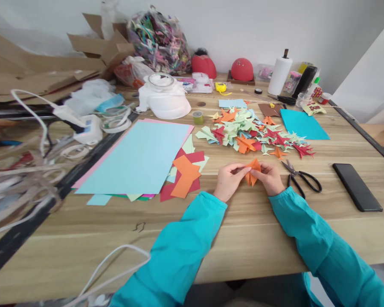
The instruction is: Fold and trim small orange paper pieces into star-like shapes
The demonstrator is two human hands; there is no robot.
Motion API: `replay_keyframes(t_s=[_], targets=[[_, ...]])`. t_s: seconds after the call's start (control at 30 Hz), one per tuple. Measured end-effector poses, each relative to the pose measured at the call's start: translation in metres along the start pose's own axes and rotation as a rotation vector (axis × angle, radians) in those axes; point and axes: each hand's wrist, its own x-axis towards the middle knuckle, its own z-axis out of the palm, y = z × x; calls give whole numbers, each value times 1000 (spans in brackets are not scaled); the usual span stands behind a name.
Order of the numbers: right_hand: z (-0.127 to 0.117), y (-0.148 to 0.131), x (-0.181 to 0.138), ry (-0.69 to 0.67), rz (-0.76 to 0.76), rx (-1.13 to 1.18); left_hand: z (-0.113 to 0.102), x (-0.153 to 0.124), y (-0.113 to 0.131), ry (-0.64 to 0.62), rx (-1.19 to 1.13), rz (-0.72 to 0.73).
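Between my two hands is a small folded piece of orange paper [252,179], its creased points sticking out above and below the fingers. My left hand [229,180] pinches its left side with the thumb in front. From the right, my right hand [270,176] pinches it too, and the thumbs nearly meet. Just beyond lies a pile of folded paper cranes [243,125] in pale green, orange, red and blue. Black-handled scissors [302,175] rest open beside my right hand. Orange paper scraps [187,175] lie to the left of my hands.
Large blue sheets [134,155] cover the table's left middle, over pink ones. A phone [357,186] lies at right. Turquoise paper [304,124], a green thread spool [198,117] and a white-wrapped roll [280,76] stand farther back. Cables [115,121] and a cardboard box [45,68] crowd the left.
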Motion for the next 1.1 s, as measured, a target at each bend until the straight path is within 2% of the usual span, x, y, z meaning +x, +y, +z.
replay_keyframes(t_s=[0.2, 0.37, 0.47, 0.63, 0.83, 1.1], targets=[[-3, 4, 3, 46, 4, -9, -1, -1, 0, -87, -193, -47], [-2, 3, 2, 62, -3, -15, 0, 0, -4, -45, -100, 4], [-2, 3, 2, 61, -15, -43, -1, 1, -6, -57, -95, 43], [-3, 6, 3, 84, -57, -44, -1, 1, -7, -89, -120, 27], [-3, 4, 3, 75, -51, -56, -1, 2, -9, -55, -49, 200], [-1, 1, 0, 53, -23, -76, 0, 1, -10, -11, 75, 347]])
